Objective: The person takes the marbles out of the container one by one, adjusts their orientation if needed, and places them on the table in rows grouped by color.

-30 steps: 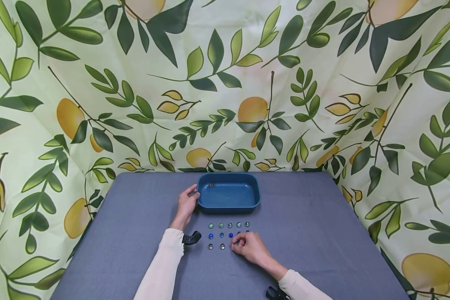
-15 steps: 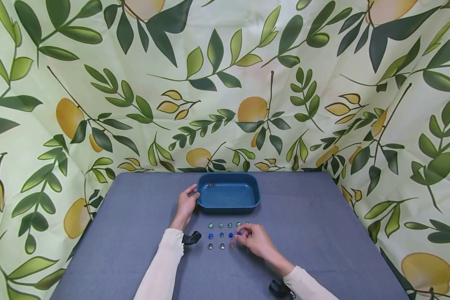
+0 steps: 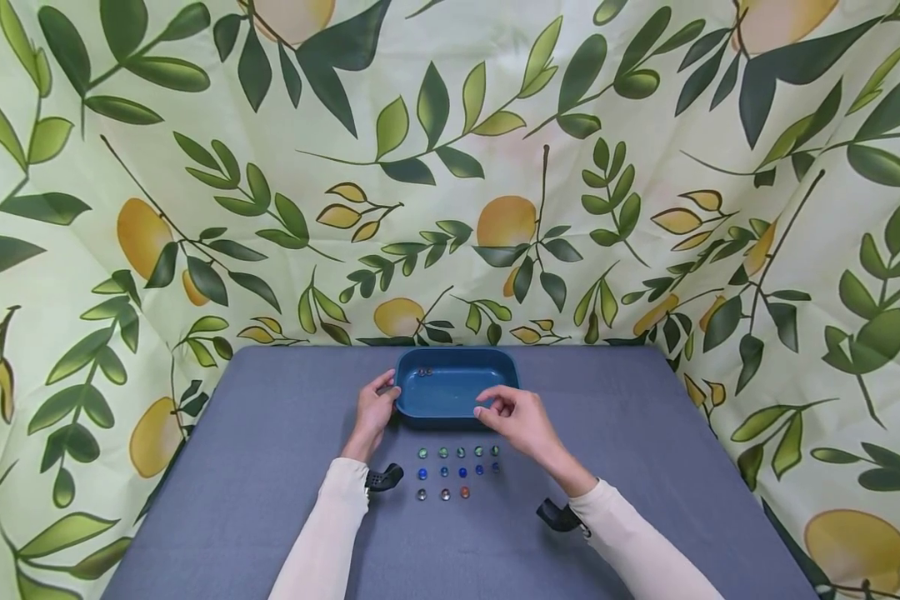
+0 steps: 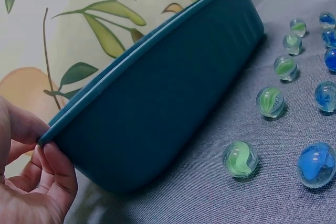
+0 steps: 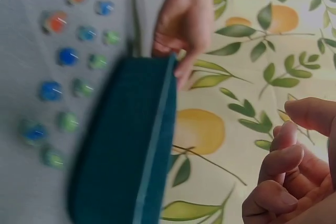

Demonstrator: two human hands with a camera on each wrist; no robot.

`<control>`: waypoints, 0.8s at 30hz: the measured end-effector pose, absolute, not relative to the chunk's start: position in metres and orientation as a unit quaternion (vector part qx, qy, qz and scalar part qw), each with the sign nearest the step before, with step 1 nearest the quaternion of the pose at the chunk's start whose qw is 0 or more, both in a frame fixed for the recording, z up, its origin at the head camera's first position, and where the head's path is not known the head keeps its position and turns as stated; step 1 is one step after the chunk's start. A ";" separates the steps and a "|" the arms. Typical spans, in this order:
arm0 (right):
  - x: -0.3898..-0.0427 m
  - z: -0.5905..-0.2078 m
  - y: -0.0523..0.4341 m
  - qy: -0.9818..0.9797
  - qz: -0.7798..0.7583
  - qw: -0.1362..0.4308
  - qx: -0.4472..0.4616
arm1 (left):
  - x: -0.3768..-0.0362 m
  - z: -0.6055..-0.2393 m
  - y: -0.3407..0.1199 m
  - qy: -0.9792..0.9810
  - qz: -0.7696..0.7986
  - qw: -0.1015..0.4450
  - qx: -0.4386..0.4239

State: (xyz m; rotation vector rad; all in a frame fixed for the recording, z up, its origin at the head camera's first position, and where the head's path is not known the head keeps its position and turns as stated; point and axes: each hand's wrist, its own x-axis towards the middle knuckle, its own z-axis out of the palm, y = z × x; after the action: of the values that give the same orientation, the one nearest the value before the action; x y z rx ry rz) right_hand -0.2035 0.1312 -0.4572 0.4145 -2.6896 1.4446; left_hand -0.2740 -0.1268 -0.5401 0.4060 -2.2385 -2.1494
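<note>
My left hand (image 3: pixel 375 414) pinches the left rim of a dark blue plastic tub (image 3: pixel 457 414), thumb and fingers on either side of the edge in the left wrist view. Over the tub's front right corner hovers my right hand (image 3: pixel 521 418). Its fingers are loosely bent, and no object shows between thumb and fingertips in the right wrist view. A few brownish marbles (image 3: pixel 424 372) lie inside the tub at the back left. In front of it, glass marbles form rows: green (image 3: pixel 461 452), blue (image 3: pixel 462 472), then a clear one (image 3: pixel 422 494), a brownish one (image 3: pixel 445 494) and an orange one (image 3: pixel 465 492).
A grey-blue cloth covers the table (image 3: pixel 285 417). Leaf-and-fruit patterned fabric (image 3: pixel 435 192) hangs behind it and at both sides. Black wrist devices (image 3: pixel 385 477) sit on both forearms.
My right hand has lifted away from the orange marble in the front row and moved forward to the tub, leaving that marble on the cloth. My left hand stays on the rim.
</note>
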 end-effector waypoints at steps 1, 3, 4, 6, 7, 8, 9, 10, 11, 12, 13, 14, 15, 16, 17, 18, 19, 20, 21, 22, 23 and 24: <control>-0.207 -0.453 0.130 -0.871 0.471 0.034 0.135 | -0.274 -0.540 -0.127 -0.715 -0.687 0.006 0.130; -0.215 -0.448 0.128 -0.870 0.472 0.040 0.138 | -0.274 -0.540 -0.126 -0.714 -0.687 0.006 0.131; -0.219 -0.445 0.126 -0.869 0.473 0.043 0.138 | -0.273 -0.540 -0.126 -0.714 -0.688 0.006 0.132; -0.226 -0.441 0.122 -0.869 0.473 0.049 0.138 | -0.273 -0.540 -0.126 -0.713 -0.689 0.008 0.132; -0.229 -0.439 0.120 -0.867 0.476 0.051 0.137 | -0.273 -0.540 -0.126 -0.712 -0.689 0.008 0.132; -0.233 -0.438 0.117 -0.865 0.479 0.053 0.137 | -0.272 -0.540 -0.126 -0.712 -0.689 0.009 0.131; -0.236 -0.437 0.115 -0.862 0.484 0.055 0.138 | -0.272 -0.539 -0.126 -0.712 -0.690 0.010 0.131; -0.238 -0.435 0.112 -0.860 0.488 0.056 0.139 | -0.272 -0.539 -0.126 -0.712 -0.690 0.010 0.130; -0.241 -0.435 0.110 -0.857 0.493 0.059 0.140 | -0.272 -0.539 -0.125 -0.712 -0.690 0.010 0.129; -0.244 -0.435 0.108 -0.854 0.497 0.061 0.140 | -0.272 -0.539 -0.125 -0.712 -0.690 0.011 0.129; -0.247 -0.435 0.105 -0.851 0.501 0.063 0.141 | -0.272 -0.539 -0.125 -0.712 -0.691 0.011 0.127; -0.250 -0.435 0.103 -0.849 0.505 0.066 0.140 | -0.272 -0.539 -0.125 -0.711 -0.691 0.012 0.128; -0.253 -0.436 0.100 -0.848 0.507 0.067 0.140 | -0.272 -0.539 -0.125 -0.710 -0.692 0.013 0.127; -0.256 -0.437 0.098 -0.846 0.510 0.068 0.138 | -0.272 -0.539 -0.125 -0.710 -0.693 0.013 0.127; -0.260 -0.438 0.095 -0.846 0.511 0.068 0.135 | -0.272 -0.539 -0.125 -0.710 -0.693 0.013 0.127; -0.263 -0.440 0.093 -0.845 0.513 0.068 0.133 | -0.272 -0.539 -0.125 -0.710 -0.693 0.013 0.126; -0.266 -0.442 0.091 -0.844 0.516 0.067 0.131 | -0.272 -0.539 -0.125 -0.710 -0.692 0.014 0.126; -0.269 -0.443 0.089 -0.844 0.517 0.065 0.129 | -0.272 -0.539 -0.125 -0.710 -0.692 0.014 0.126; -0.273 -0.446 0.087 -0.845 0.517 0.062 0.127 | -0.272 -0.539 -0.125 -0.710 -0.692 0.014 0.126; -0.276 -0.448 0.085 -0.846 0.515 0.059 0.125 | -0.272 -0.539 -0.125 -0.710 -0.692 0.013 0.128; -0.279 -0.451 0.084 -0.847 0.513 0.058 0.122 | -0.272 -0.539 -0.125 -0.711 -0.691 0.014 0.128; -0.281 -0.453 0.082 -0.849 0.511 0.056 0.120 | -0.272 -0.539 -0.125 -0.712 -0.691 0.015 0.127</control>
State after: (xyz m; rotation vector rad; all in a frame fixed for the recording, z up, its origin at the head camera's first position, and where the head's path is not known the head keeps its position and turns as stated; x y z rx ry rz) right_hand -0.2814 0.0821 -0.4530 0.3640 -2.5765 1.5520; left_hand -0.2721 -0.1247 -0.5390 0.3946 -2.2157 -2.1495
